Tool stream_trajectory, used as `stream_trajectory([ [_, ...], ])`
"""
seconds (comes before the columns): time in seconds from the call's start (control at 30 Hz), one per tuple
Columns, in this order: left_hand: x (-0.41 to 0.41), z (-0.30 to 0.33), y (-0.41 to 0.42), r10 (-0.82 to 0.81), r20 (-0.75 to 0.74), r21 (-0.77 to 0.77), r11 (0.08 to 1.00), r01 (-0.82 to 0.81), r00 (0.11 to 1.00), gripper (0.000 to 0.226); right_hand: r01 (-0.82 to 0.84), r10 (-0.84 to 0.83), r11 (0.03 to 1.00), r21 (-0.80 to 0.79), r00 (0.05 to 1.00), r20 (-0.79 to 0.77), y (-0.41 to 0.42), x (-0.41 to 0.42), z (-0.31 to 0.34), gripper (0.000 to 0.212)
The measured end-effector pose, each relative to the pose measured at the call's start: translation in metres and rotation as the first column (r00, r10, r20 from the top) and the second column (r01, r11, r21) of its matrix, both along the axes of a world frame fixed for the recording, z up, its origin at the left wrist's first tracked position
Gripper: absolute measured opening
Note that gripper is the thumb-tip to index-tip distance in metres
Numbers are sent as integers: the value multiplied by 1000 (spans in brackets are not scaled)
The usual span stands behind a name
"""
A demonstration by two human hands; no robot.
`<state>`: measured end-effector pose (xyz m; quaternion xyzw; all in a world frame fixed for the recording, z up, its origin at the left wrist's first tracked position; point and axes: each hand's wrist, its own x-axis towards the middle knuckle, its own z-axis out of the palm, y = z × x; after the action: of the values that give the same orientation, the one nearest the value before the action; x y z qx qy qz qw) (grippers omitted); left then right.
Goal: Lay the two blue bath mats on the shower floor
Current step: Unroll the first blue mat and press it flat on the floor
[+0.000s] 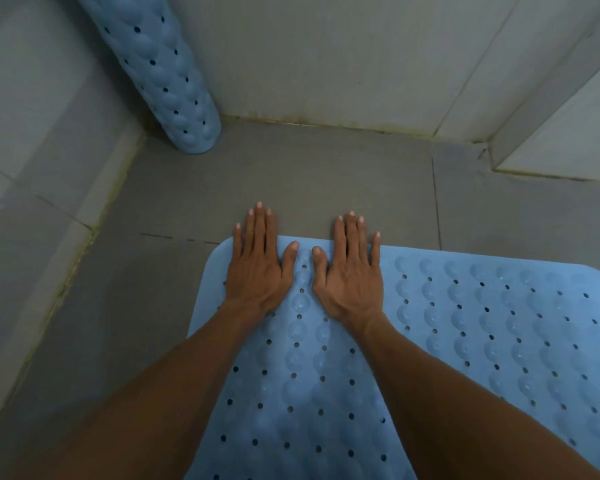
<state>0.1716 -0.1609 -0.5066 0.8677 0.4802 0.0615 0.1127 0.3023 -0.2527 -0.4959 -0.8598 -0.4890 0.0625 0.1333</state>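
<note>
One blue bath mat (482, 323), with bumps and small holes, lies flat on the grey tiled shower floor (291, 178) in the lower right. My left hand (257, 265) and my right hand (350, 271) rest palm down side by side on its far edge, fingers spread and reaching past the edge onto the tile. Neither hand grips anything. A second blue mat (167, 71), rolled into a tube, stands leaning in the far left corner against the wall.
Grey tiled walls close the floor at the left and back. A raised light tiled ledge (561, 147) juts in at the far right. Bare floor tiles lie between the flat mat and the rolled one.
</note>
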Motion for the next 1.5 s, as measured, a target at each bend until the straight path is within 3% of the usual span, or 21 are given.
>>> stream_trajectory([
  [0.43, 4, 6, 2, 15, -69, -31, 999, -18, 998, 79, 13, -14, 996, -85, 1000, -13, 4, 1, 6, 70],
  [0.63, 4, 3, 0, 16, -67, 14, 1000, -15, 998, 75, -1, 3, 999, 38, 998, -63, -2, 2, 3, 71],
  [0.77, 5, 11, -1, 23, -172, 75, 997, -10, 985, 77, -124, 141, 981, 152, 984, -110, -17, 5, 9, 62],
  [0.87, 14, 22, -16, 15, -231, 93, 996, 7, 973, 77, -153, 171, 977, 148, 978, -117, -59, 18, 13, 60],
  [1.17, 148, 31, -213, -184, 60, -62, 980, 188, 981, 79, 45, -44, 998, -48, 998, 34, -244, 171, 22, 72],
  [1.3, 212, 24, -260, -257, 85, -68, 962, 263, 963, 74, 79, -76, 995, -53, 996, 55, -276, 220, 17, 72],
  [1.5, 241, 5, -262, -231, 46, -28, 972, 232, 972, 74, 45, -45, 999, 24, 999, 30, -274, 243, -6, 71],
])
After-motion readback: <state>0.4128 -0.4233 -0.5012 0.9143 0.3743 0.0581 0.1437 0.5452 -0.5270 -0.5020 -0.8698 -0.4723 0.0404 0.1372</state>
